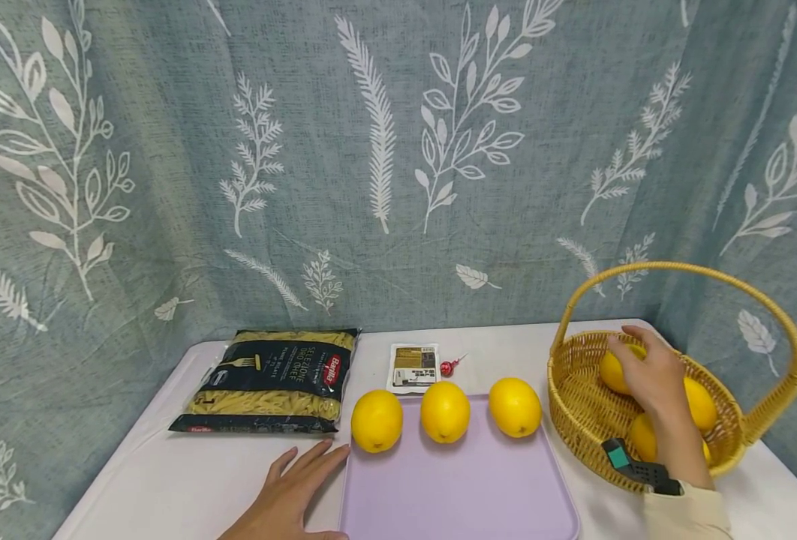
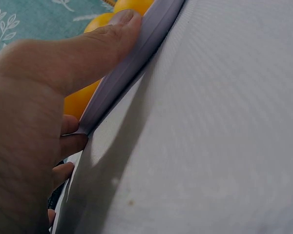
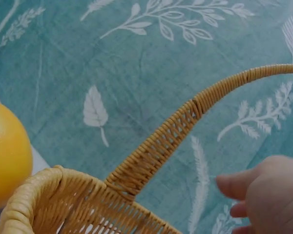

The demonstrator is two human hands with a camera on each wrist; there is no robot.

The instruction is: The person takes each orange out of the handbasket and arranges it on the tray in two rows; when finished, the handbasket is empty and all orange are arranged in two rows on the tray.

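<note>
Yellow fruit (image 1: 611, 373) lies in the wicker basket (image 1: 577, 390), under the right hand (image 1: 655, 379). That hand reaches over the rim, its thumb across the near side of the fruit and its fingers beyond it; whether they grip the fruit or only touch it, I cannot tell. The right wrist view shows the thumb pointing sideways and some fingertips below it, with the fruit out of frame. More yellow fruits sit in the basket beside the forearm: one to the right (image 1: 701, 405) and others partly hidden behind the wrist. A tall arched handle (image 1: 692, 268) spans the basket.

Just left of the basket, a lilac tray (image 1: 459, 487) lies flat. Three yellow fruits stand in a row along its far edge: a left one (image 1: 377, 421) at the corner, a middle one (image 1: 445, 412) and a right one (image 1: 515, 407). The left hand (image 1: 297, 487) rests at the tray's left side, fingers spread and fairly straight; the left wrist view shows its thumb lying against the rim.

Behind the tray are a flat sachet (image 1: 415, 366) and a small red item (image 1: 448, 368) beside it. Farther left lies a bag of penne (image 1: 270, 382). All stand on a white cloth (image 1: 203, 480), before a grey-green curtain (image 1: 304, 150) printed with pale leaves.
</note>
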